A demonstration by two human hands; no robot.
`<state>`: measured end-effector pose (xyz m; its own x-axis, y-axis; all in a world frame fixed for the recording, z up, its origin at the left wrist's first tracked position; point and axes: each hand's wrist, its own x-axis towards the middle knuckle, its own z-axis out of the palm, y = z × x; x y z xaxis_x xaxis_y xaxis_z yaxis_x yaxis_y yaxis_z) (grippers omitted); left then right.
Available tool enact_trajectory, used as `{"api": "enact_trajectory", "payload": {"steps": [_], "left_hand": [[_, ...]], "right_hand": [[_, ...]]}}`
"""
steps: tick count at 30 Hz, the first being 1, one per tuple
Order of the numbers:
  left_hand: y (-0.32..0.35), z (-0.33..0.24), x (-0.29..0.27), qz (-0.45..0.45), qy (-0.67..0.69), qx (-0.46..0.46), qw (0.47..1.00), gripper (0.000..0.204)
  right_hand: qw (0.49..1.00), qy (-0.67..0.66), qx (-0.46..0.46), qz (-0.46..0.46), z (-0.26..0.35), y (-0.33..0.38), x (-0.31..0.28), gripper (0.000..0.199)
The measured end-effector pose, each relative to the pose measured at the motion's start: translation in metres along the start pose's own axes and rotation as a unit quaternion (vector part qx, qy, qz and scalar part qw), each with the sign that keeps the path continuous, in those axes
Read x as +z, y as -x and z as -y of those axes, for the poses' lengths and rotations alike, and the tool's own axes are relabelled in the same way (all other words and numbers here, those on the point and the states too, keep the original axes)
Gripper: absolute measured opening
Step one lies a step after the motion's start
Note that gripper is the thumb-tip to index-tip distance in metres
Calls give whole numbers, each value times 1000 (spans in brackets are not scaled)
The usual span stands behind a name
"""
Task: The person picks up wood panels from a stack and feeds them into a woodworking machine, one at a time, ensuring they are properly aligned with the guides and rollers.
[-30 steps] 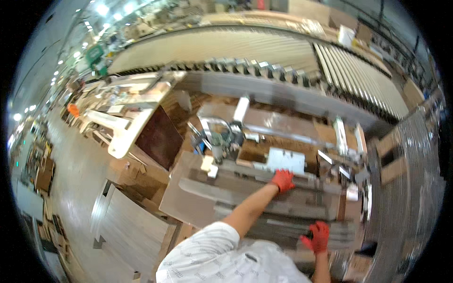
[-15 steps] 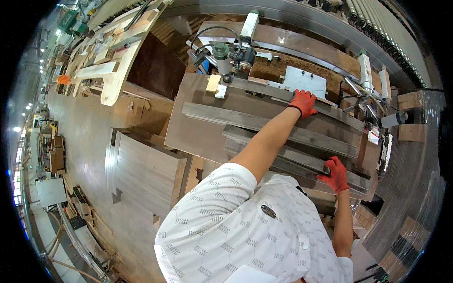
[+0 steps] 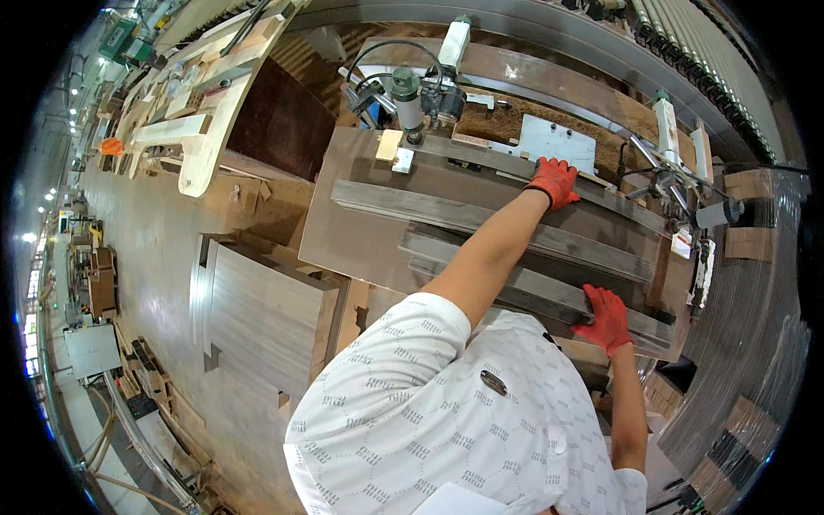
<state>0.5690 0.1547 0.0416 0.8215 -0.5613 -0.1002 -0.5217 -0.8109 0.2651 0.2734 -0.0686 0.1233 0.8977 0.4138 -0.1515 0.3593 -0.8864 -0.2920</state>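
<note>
At the far side of the brown work table, my left hand in a red glove is closed over a long grey wooden strip, its fingers at the strip's far edge beside a white metal plate. Nearer to me, my right hand, also red-gloved, spans another grey strip with fingers on its far side and thumb on its near side. More strips lie close against that one, partly hidden under my left forearm. Between both hands, a further grey strip runs lengthwise across the table.
Clamping units with hoses stand at the table's far left, and another at its right end. Stacked grey boards are at lower left. A bench with wood offcuts stands farther left. Plastic-wrapped stacks border the right.
My right hand has shifted slightly left, its fingers straighter. The near strip under it now shows a broader face. My left hand stays at the far strip.
</note>
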Motion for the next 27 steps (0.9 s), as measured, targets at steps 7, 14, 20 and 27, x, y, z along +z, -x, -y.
{"api": "enact_trajectory", "payload": {"steps": [7, 14, 20, 27], "left_hand": [[0, -10, 3, 16, 11, -10, 1000, 76], [17, -3, -16, -14, 26, 38, 999, 66], [24, 28, -20, -57, 51, 114, 991, 50], [25, 18, -13, -75, 16, 129, 989, 49]], "right_hand": [[993, -53, 50, 95, -5, 5, 26, 84], [998, 4, -18, -61, 18, 32, 22, 78], [999, 8, 30, -31, 19, 31, 19, 76], [998, 17, 56, -33, 24, 40, 20, 73]]}}
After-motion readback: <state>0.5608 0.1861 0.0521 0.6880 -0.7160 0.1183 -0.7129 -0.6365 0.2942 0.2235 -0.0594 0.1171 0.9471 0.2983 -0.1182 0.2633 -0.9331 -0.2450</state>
